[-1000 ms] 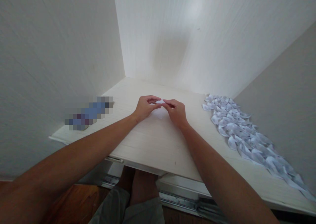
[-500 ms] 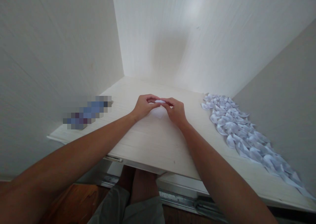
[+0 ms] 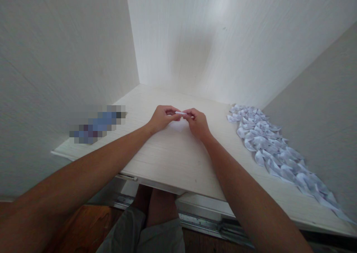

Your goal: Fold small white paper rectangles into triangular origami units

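My left hand (image 3: 161, 118) and my right hand (image 3: 198, 123) meet over the middle of a pale wooden shelf (image 3: 173, 160). Both pinch a small white piece of paper (image 3: 180, 113) between their fingertips, folded narrow and held just above the board. Another bit of white paper (image 3: 178, 125) lies on the shelf under the hands. Both forearms reach in from the bottom of the view.
A long heap of several small folded white paper pieces (image 3: 273, 150) runs along the right side of the shelf. A blurred bluish object (image 3: 96, 124) lies at the left by the wall. White walls close in on the left, back and right. My knees show below the shelf's edge.
The paper between my fingertips looks flatter and narrower than a second ago. My hands have stayed in the same place; the view has shifted slightly.
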### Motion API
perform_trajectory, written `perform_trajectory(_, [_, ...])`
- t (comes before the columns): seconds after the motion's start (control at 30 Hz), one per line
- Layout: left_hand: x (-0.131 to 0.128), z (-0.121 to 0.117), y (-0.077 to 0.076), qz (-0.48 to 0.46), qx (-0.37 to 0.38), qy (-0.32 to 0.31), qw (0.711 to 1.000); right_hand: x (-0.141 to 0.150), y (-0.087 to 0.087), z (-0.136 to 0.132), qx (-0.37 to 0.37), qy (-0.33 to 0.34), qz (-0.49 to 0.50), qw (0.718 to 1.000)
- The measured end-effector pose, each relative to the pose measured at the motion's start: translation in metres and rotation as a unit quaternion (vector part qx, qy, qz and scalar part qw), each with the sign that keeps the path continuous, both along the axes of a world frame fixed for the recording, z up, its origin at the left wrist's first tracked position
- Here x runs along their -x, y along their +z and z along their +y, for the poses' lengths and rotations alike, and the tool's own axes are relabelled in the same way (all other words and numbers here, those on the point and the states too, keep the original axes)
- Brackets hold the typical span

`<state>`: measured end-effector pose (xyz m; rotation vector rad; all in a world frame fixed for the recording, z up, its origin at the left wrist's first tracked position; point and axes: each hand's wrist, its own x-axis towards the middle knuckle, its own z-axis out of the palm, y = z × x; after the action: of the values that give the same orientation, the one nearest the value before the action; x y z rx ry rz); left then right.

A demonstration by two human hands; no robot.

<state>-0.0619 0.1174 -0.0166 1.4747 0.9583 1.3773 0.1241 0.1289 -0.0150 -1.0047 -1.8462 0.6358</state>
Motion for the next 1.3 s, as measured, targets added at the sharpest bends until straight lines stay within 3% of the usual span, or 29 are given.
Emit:
perform_trajectory(0.5, [0.0032, -0.0028, 0.0066, -0.041, 0.037, -0.022, 0.998, -0.002, -0.0008, 0.0043, 0.033, 0.028, 0.026, 0.999])
perform_trajectory(0.83, [0.0002, -0.0039, 0.0008, -0.081, 0.094, -0.028, 0.992, 0.0, 0.001, -0.0001, 0.044, 0.017, -0.013, 0.999])
perform_trajectory(1.3, [0.0003, 0.0016, -0.001, -0.096, 0.093, -0.044, 0.99, -0.0029, 0.0062, -0.0029, -0.028, 0.009, -0.09, 0.996])
